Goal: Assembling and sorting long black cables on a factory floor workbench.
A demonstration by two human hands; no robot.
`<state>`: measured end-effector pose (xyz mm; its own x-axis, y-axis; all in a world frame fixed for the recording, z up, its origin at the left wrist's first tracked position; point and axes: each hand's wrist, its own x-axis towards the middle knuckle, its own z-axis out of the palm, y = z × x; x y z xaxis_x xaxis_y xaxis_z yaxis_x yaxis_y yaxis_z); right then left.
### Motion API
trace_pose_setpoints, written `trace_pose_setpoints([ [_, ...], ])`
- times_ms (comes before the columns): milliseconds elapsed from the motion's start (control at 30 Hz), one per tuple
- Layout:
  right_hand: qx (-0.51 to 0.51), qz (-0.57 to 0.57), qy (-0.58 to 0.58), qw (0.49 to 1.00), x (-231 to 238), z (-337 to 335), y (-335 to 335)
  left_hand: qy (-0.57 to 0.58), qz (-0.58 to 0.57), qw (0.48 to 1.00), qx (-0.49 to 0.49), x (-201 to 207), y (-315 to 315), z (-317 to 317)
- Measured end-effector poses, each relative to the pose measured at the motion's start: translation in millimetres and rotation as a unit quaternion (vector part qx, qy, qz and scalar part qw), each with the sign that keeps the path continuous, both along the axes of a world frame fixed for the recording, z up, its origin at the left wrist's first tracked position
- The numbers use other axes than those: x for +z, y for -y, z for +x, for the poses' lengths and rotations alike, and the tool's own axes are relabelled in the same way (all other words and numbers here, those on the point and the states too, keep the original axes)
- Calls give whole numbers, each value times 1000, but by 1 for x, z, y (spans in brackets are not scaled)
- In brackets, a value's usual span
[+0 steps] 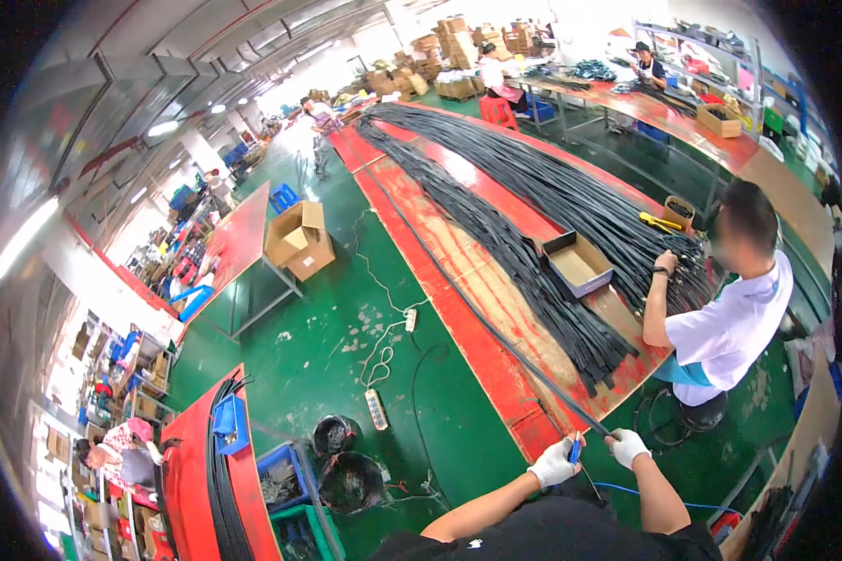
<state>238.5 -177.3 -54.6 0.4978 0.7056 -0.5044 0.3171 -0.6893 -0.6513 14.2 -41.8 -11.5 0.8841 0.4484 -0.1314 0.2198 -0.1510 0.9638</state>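
Tube (571, 403): pinched in right hand (629, 449) | blue object (575, 452): partly hidden, kind unclear, gripped in left hand (554, 465)

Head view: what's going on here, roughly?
The person's gloved right hand grips the near end of a long black strip that runs along the red table. The gloved left hand holds a small blue object, too small to identify, close by. At the right, a co-worker in a white shirt has a hand at the near ends of a large black bundle spread along the table.
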Motion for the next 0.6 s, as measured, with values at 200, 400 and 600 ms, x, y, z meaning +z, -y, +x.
trace_pose_setpoints([
  [200, 58, 8, 6, 998, 81, 9, -12, -31, -50, 998, -1, -10, -3, 11],
  [400, 62, 77, 52, 994, 174, 42, -26, -24, 1, 1000, -13, -4, -3, 31],
  [600, 42, 223, 88, 970, 258, 83, -71, -39, -4, 999, -37, -8, -10, 52],
])
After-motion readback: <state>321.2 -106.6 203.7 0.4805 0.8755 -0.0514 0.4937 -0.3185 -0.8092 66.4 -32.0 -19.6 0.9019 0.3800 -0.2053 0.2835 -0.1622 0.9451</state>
